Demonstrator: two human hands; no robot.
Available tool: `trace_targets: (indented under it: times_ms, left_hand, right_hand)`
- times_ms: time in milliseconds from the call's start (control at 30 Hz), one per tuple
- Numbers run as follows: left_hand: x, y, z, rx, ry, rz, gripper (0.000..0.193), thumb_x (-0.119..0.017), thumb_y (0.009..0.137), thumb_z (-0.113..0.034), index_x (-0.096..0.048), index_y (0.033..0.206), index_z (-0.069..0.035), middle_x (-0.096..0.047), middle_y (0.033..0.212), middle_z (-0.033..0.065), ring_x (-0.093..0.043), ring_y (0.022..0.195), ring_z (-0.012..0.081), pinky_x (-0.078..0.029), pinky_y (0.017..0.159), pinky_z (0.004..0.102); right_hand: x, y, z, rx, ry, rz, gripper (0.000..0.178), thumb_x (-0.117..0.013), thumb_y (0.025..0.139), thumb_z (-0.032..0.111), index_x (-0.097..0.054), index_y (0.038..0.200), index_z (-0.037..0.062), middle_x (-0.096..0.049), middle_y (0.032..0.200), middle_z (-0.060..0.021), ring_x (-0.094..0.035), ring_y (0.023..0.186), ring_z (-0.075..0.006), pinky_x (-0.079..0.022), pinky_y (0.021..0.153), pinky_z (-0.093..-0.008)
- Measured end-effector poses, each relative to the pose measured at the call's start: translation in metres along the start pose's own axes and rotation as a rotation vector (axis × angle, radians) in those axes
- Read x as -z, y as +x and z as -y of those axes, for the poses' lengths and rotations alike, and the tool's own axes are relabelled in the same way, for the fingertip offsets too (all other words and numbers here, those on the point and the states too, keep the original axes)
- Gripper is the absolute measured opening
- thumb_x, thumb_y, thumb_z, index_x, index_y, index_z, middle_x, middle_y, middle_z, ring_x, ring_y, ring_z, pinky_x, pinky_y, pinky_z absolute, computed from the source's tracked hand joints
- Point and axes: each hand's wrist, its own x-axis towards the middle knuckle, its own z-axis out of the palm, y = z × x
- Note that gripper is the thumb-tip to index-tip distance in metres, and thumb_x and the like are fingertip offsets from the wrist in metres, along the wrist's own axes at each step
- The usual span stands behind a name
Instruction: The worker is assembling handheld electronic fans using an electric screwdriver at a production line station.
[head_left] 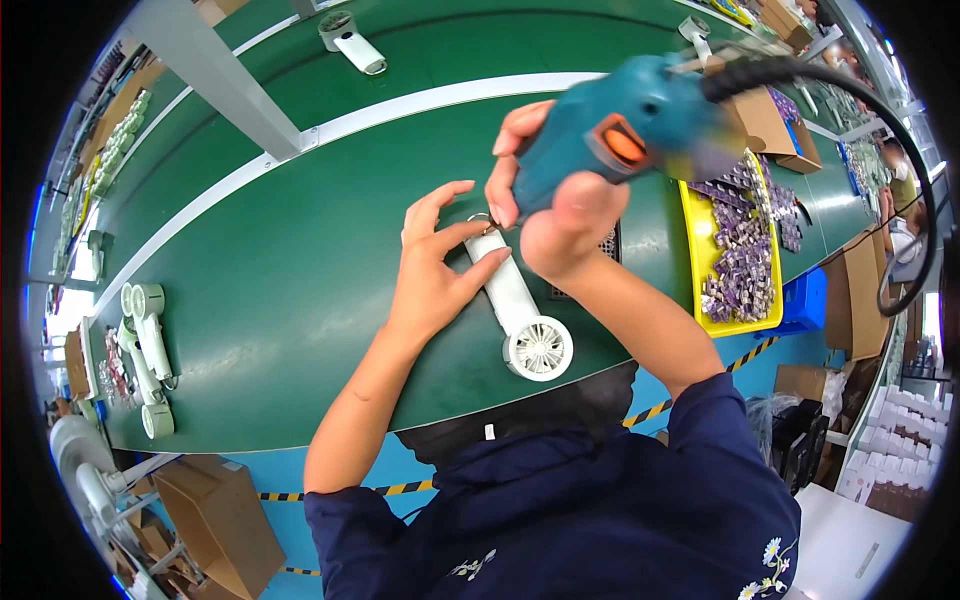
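Note:
A white handheld fan (pixel 515 295) lies on the green workbench in front of me, its round grille toward my body and its handle end away from me. My left hand (pixel 437 258) pinches that far handle end between thumb and fingers. Wrapped around a teal electric screwdriver (pixel 600 125) with an orange switch is my right hand (pixel 560 205). The tool tilts down toward the fan's handle end, close to my left fingertips. My right hand hides its tip, so I cannot tell whether it touches the fan. The tool's rear end is blurred.
A yellow tray (pixel 708 312) of small purple parts stands at the right, above a blue bin (pixel 803 303). Several white fans (pixel 150 345) lie at the left edge. Another fan (pixel 358 50) lies beyond the white rail. A black cable (pixel 900 130) loops down on the right.

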Motion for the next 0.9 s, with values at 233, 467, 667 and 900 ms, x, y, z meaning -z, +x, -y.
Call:
trace_targets:
  times_ms: [233,467,667,900]
  left_hand:
    - [0.004,-0.001,0.01,0.1,-0.074,0.037,0.025,-0.078,0.068,-0.013,-0.07,0.09,-0.004,-0.05,0.127,0.0093,-0.047,0.114,0.0295,-0.039,0.094,0.0401]
    - [-0.008,-0.006,0.021,0.006,-0.038,-0.014,0.05,-0.069,0.074,-0.01,-0.051,0.119,0.002,-0.049,0.122,0.0231,-0.047,0.114,0.0393,-0.038,0.099,0.0427]
    - [0.028,-0.031,-0.003,-0.313,0.142,0.016,0.029,-0.054,0.061,0.011,-0.054,0.088,0.001,-0.054,0.092,0.0168,-0.054,0.089,0.0348,-0.046,0.079,0.0403]
    - [0.017,0.011,-0.041,-0.654,0.293,0.8,0.049,-0.058,0.07,0.0,-0.059,0.118,-0.009,-0.059,0.106,0.0156,-0.057,0.101,0.0354,-0.046,0.087,0.0451]
  right_hand:
    - [-0.005,0.011,-0.031,0.001,0.017,0.076,0.062,-0.055,0.089,0.052,-0.046,0.106,-0.007,-0.054,0.09,-0.015,-0.05,0.047,-0.0111,-0.039,0.042,-0.0227]
    - [-0.009,0.022,-0.036,-0.052,-0.105,0.154,0.044,-0.063,0.088,0.039,-0.052,0.106,0.0003,-0.058,0.087,-0.0058,-0.052,0.059,-0.0069,-0.044,0.052,-0.023]
    - [-0.007,0.01,-0.044,0.108,-0.1,0.082,0.047,-0.065,0.086,0.042,-0.056,0.106,0.0012,-0.055,0.082,-0.0033,-0.049,0.068,-0.0074,-0.042,0.057,-0.0228]
    - [0.006,-0.007,-0.026,0.255,-0.226,0.181,0.039,-0.066,0.086,0.037,-0.06,0.102,0.0024,-0.05,0.08,-0.0065,-0.051,0.066,-0.0168,-0.041,0.059,-0.0294]
